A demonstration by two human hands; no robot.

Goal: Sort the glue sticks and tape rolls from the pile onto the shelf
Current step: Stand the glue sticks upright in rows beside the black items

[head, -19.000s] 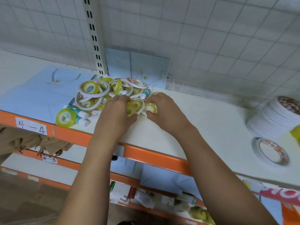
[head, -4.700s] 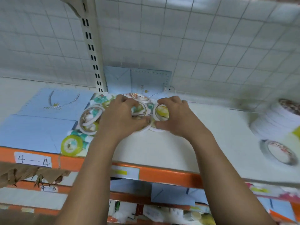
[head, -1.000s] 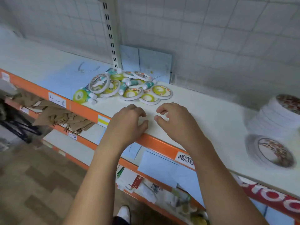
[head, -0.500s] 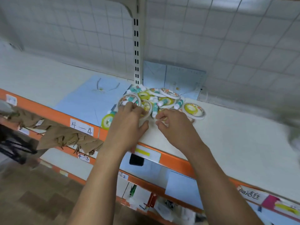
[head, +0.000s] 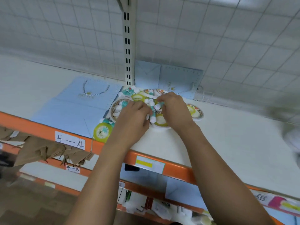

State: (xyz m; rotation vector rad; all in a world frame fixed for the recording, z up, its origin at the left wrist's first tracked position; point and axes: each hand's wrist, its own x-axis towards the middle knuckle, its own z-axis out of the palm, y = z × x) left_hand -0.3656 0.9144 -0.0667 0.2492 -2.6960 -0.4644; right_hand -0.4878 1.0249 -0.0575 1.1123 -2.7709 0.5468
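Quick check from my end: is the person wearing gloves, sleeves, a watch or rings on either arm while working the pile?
Nothing worn shows. The left hand and right hand are bare, with no gloves, and both forearms are uncovered down to the bottom of the frame. No watch, band or ring is visible; the fingertips are partly hidden among the pile.

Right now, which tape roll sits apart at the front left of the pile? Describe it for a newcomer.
Find the orange shelf edge with the handwritten 4—4 label. Just right of that label, at the shelf's front lip, lies a yellow-green tape roll. It lies nearest the edge, left of the left hand, outside the main heap.
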